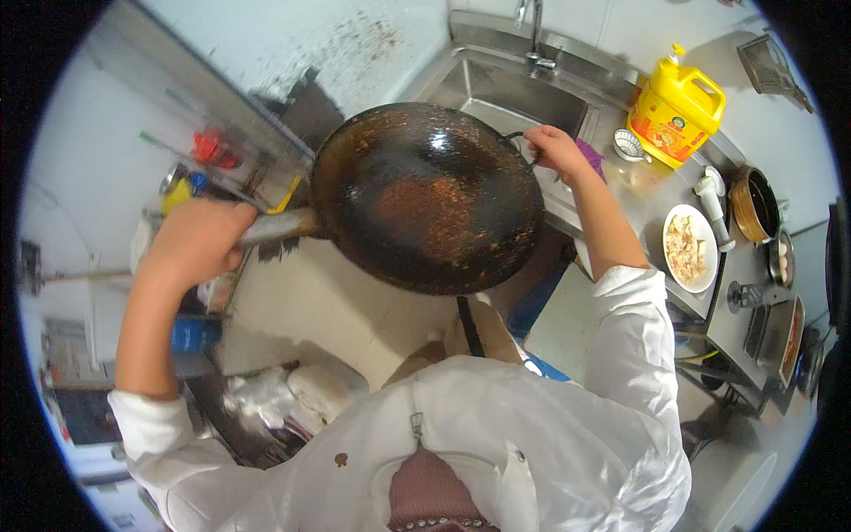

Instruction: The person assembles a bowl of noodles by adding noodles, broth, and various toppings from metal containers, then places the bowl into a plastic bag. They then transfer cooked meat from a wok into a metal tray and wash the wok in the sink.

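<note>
A large blackened wok (429, 199) with rusty brown patches hangs in the air in front of me, its inside facing the camera. My left hand (203, 243) is closed around its thick, long handle (282, 226). At the opposite rim, my right hand (557, 151) grips the small loop handle. Behind the wok lies a stainless steel sink (522, 83) with a chrome faucet (536, 50). Something purple (590, 158) shows just behind my right hand, partly hidden by it.
On the steel counter at right stand a yellow pump jug (677, 110), a small patterned bowl (628, 145), a white oval plate of pale food pieces (691, 249), a round pot (754, 205) and a steel tray (781, 339). Plastic bags (266, 399) lie low at left.
</note>
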`<move>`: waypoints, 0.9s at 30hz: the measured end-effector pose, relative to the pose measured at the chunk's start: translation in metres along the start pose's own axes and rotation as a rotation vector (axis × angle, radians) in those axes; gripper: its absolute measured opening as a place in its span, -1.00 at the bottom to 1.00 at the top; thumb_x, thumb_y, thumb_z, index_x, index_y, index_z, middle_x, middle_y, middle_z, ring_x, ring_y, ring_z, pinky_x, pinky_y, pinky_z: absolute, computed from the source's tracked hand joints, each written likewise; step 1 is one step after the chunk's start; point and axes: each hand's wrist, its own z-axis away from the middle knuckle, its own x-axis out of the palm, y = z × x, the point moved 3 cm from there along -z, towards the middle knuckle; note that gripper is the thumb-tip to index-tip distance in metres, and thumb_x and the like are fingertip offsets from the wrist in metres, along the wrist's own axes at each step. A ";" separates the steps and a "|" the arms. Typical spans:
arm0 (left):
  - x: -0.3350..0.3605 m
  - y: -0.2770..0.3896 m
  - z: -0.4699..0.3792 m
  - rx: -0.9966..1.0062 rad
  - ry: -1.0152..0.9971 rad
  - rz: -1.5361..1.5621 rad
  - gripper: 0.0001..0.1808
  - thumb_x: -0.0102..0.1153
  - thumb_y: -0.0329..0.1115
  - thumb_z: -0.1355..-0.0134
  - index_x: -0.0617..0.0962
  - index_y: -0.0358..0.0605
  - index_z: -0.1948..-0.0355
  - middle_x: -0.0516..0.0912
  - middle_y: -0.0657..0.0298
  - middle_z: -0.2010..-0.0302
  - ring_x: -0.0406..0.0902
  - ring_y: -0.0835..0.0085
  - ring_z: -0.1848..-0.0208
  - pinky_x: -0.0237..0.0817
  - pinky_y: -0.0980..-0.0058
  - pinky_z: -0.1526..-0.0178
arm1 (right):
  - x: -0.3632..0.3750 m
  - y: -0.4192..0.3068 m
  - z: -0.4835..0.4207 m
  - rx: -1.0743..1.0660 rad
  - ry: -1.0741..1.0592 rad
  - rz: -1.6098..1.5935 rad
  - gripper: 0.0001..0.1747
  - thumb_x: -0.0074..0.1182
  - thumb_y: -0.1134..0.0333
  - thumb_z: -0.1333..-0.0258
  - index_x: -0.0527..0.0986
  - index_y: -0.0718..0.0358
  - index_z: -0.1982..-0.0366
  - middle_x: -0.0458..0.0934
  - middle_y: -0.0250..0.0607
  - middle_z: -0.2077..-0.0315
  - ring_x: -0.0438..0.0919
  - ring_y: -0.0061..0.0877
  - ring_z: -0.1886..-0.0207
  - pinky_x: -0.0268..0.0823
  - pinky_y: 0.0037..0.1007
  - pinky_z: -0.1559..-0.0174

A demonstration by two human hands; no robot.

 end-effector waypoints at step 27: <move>0.064 0.036 -0.459 0.153 -0.405 0.059 -0.83 0.10 -0.38 -0.03 0.65 -0.11 0.36 0.67 0.11 0.31 0.62 0.19 0.22 0.43 0.25 0.23 | -0.144 0.012 -0.291 -0.323 0.728 0.548 -0.66 -0.25 0.19 -0.26 0.40 0.34 0.35 0.50 0.24 0.49 0.48 0.12 0.37 0.32 0.00 0.29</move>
